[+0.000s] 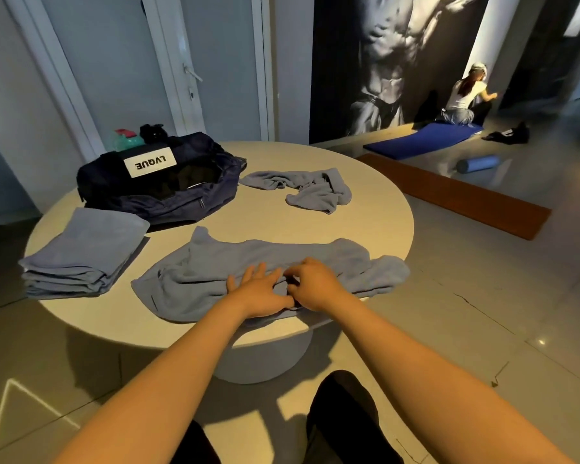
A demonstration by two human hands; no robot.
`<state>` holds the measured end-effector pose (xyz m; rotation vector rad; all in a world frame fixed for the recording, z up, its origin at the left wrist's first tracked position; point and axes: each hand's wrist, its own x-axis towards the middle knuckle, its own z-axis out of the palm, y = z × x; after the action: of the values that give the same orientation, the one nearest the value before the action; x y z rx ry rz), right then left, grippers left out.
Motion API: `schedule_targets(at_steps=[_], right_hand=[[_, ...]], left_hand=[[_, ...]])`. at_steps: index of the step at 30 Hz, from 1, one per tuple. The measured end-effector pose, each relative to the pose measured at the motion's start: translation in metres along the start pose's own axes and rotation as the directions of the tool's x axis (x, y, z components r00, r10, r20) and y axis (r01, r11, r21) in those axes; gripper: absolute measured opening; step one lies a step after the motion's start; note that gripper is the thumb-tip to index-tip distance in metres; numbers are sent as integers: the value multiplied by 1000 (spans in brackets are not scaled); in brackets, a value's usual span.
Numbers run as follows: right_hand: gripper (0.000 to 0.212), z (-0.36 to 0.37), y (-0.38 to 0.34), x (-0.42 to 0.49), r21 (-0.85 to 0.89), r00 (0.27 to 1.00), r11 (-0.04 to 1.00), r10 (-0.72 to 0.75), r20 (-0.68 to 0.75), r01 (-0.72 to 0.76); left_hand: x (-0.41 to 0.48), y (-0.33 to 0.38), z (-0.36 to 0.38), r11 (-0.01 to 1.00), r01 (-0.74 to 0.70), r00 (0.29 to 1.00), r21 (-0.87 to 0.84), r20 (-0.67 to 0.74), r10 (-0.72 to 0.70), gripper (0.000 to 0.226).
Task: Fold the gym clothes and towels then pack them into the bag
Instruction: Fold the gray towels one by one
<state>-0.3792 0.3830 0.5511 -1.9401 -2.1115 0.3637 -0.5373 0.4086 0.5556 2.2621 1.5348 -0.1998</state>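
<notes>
Fingers of left hand (260, 293) spread flat on rumpled blue towel (315, 252); right hand (315, 286) fingers curled, pinching its cloth; folded towels (81, 249) at left; open bag (154, 204) behind.

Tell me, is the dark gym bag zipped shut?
No, the bag lies on the round table with its top gaping open and the dark inside showing.

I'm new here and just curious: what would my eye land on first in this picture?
First, at the near edge of the round table, the left hand lies flat on a rumpled towel while the right hand pinches its cloth. Behind them to the left sits an open dark bag, with a folded stack in front of it and a crumpled towel to its right.
</notes>
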Motion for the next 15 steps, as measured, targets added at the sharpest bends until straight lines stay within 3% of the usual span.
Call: schedule_targets(at_steps=[2,4,7,9,11,13,15], right_hand=[[45,4,8,-3,-78,999,996,36,38,-33],[54,-2,20,-4,-187,989,972,146,11,-141],[58,-11,36,-6,-244,938,906,333,-94,-346],[55,-16,35,-10,-234,918,888,375,-130,-396],[54,-13,25,-13,-205,928,918,291,-231,-339],[47,-4,2,-14,-126,949,986,64,-307,-107],[34,13,-21,-16,-38,959,998,-57,-277,48]], left_hand=[[-2,-14,-3,999,29,999,-13,34,-29,95],[-1,-27,-9,994,61,998,-90,28,-58,90],[1,-46,-16,983,99,985,-152,-126,-118,64],[-1,-56,-10,992,97,970,-84,-216,-113,65],[-5,-56,2,992,124,965,-41,-229,-130,73],[-2,-43,10,980,182,945,-75,-260,-196,78],[2,-21,10,917,153,893,-368,-345,-287,69]])
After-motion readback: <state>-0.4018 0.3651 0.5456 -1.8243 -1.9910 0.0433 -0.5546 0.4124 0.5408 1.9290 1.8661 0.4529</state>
